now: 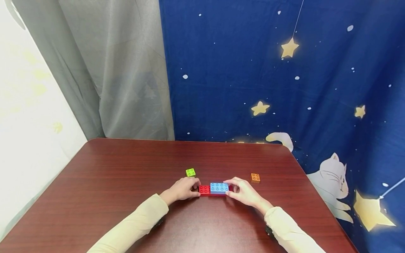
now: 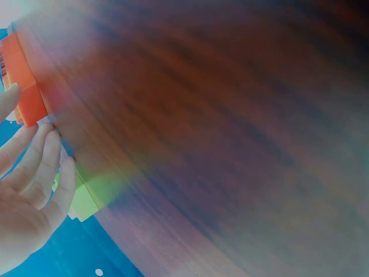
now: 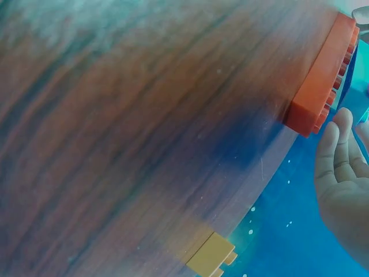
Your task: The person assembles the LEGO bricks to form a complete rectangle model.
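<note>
A long red toy brick lies on the table in front of me, studs up. My left hand grips its left end, thumb on the near side and fingertips at the far side. Over the right part of the red brick is a blue eight-stud brick, pinched at its right end by my right hand. In the right wrist view, red studs show below the blue brick, which overlaps them at an angle.
A small green brick sits just beyond my left hand. Beyond the right hand, to its right, stands a small orange brick. The dark wooden table ends at a grey and a blue curtain.
</note>
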A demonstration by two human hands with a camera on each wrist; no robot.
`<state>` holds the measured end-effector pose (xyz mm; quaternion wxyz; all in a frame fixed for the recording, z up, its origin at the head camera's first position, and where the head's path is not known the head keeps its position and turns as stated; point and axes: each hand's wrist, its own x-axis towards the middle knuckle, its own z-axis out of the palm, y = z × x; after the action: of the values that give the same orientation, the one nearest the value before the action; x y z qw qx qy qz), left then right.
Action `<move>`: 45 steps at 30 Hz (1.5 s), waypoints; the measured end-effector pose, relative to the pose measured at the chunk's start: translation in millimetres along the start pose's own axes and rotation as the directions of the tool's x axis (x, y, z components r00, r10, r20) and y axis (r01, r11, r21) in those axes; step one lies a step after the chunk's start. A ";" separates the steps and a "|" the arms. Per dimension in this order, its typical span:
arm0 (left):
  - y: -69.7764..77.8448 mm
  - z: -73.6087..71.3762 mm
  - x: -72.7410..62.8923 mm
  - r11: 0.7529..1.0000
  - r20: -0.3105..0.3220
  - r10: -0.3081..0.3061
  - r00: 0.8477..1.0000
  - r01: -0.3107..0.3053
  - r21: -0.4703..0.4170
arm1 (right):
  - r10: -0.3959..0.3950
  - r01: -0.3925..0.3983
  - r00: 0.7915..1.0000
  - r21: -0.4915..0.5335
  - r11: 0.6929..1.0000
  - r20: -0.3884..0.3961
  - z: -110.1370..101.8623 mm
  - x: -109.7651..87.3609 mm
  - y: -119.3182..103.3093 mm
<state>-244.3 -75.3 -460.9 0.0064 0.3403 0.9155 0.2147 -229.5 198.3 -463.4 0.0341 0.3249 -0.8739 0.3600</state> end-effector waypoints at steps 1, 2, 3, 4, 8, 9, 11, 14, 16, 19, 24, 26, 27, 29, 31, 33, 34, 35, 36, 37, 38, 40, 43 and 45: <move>0.1 -0.1 -0.1 1.000 0.000 -0.003 1.000 0.003 0.000 | 0.001 -0.001 1.000 -0.002 1.000 0.000 0.7 0.2 0.9; 0.1 -0.2 -0.2 1.000 0.001 -0.004 1.000 0.004 0.000 | 0.002 -0.002 1.000 -0.006 1.000 0.000 1.3 0.5 1.4; 0.2 -0.2 -0.2 1.000 0.001 -0.004 1.000 0.004 -0.002 | 0.000 0.000 1.000 -0.011 1.000 -0.001 2.0 0.7 2.3; 0.2 -0.2 -0.2 1.000 0.002 -0.005 1.000 0.005 -0.002 | -0.001 0.001 1.000 -0.012 1.000 -0.001 2.4 1.2 2.5; 0.2 0.0 -0.1 1.000 0.002 -0.005 1.000 0.005 -0.001 | -0.010 0.010 1.000 -0.015 1.000 -0.002 3.7 2.6 2.4; 0.2 0.0 0.0 1.000 0.001 -0.004 1.000 0.004 0.000 | -0.011 0.011 1.000 -0.014 1.000 -0.002 3.8 3.0 1.8; -0.1 0.3 0.2 1.000 -0.001 -0.002 1.000 0.002 -0.002 | -0.010 0.010 1.000 -0.013 1.000 -0.002 3.8 3.7 -0.3; -0.4 0.4 0.2 1.000 -0.001 -0.003 1.000 0.003 -0.003 | -0.014 0.014 1.000 -0.017 1.000 0.000 3.6 4.9 -2.8; -0.6 0.8 0.2 1.000 -0.003 -0.001 1.000 0.001 -0.003 | -0.022 0.022 1.000 -0.023 0.999 0.001 3.7 5.4 -2.5; -0.8 1.3 0.0 1.000 -0.005 0.000 1.000 0.000 0.004 | -0.031 0.031 1.000 -0.033 0.999 0.001 4.1 6.3 -1.6; -0.8 1.1 0.3 1.000 -0.004 -0.001 1.000 0.001 0.011 | -0.057 0.056 0.998 -0.039 0.998 -0.013 4.9 7.7 0.3; -0.5 0.7 0.5 1.000 0.001 -0.004 1.000 0.004 0.010 | -0.068 0.067 0.998 -0.036 0.997 -0.018 5.0 8.0 0.4; -0.3 0.5 0.5 1.000 0.003 -0.006 1.000 0.006 0.008 | -0.073 0.072 0.997 -0.035 0.997 -0.019 5.1 8.2 0.3; 0.1 0.1 0.6 1.000 0.005 -0.009 1.000 0.009 0.006 | -0.072 0.072 0.997 -0.040 0.997 -0.016 5.1 8.5 0.2; 0.6 0.0 0.5 1.000 0.008 -0.011 1.000 0.011 0.002 | -0.059 0.058 0.998 -0.040 0.997 -0.010 5.2 8.8 0.2; 1.2 -0.5 0.4 1.000 0.010 -0.010 1.000 0.010 -0.005 | -0.046 0.046 0.999 -0.041 0.998 -0.002 5.3 9.0 0.3; 1.5 -1.0 0.3 1.000 0.011 -0.009 1.000 0.009 -0.008 | -0.039 0.039 0.999 -0.042 0.998 0.001 5.4 8.9 0.4; 1.8 -1.3 0.1 1.000 0.013 -0.009 1.000 0.009 -0.012 | -0.032 0.032 0.999 -0.041 0.999 0.005 5.3 9.0 0.2; 2.1 -1.5 -0.1 1.000 0.013 -0.006 1.000 0.007 -0.015 | -0.025 0.025 1.000 -0.040 0.999 0.008 5.4 9.0 0.0; 2.6 -1.8 -0.4 1.000 0.009 -0.004 1.000 0.004 -0.014 | -0.020 0.021 1.000 -0.040 0.999 0.010 5.5 9.0 -0.1; 3.1 -1.7 -0.5 1.000 0.003 -0.003 1.000 0.003 -0.008 | -0.019 0.020 1.000 -0.041 0.999 0.011 5.7 9.0 -0.2; 5.5 -1.8 -0.1 1.000 -0.012 -0.014 1.000 0.014 0.009 | -0.019 0.020 1.000 -0.041 0.999 0.011 6.0 9.2 -0.3; 12.2 -1.8 3.1 1.000 -0.040 -0.013 0.999 0.014 0.021 | -0.020 0.021 1.000 -0.034 0.999 0.007 6.3 9.2 0.0; 18.1 -2.2 6.5 1.000 -0.046 0.005 0.999 -0.004 0.015 | -0.023 0.023 1.000 -0.027 0.999 0.003 6.0 9.1 0.2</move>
<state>-238.5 -59.9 -450.8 -0.0179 0.3372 0.9163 0.2155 -235.8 189.5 -465.3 0.0417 0.3348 -0.8750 0.3473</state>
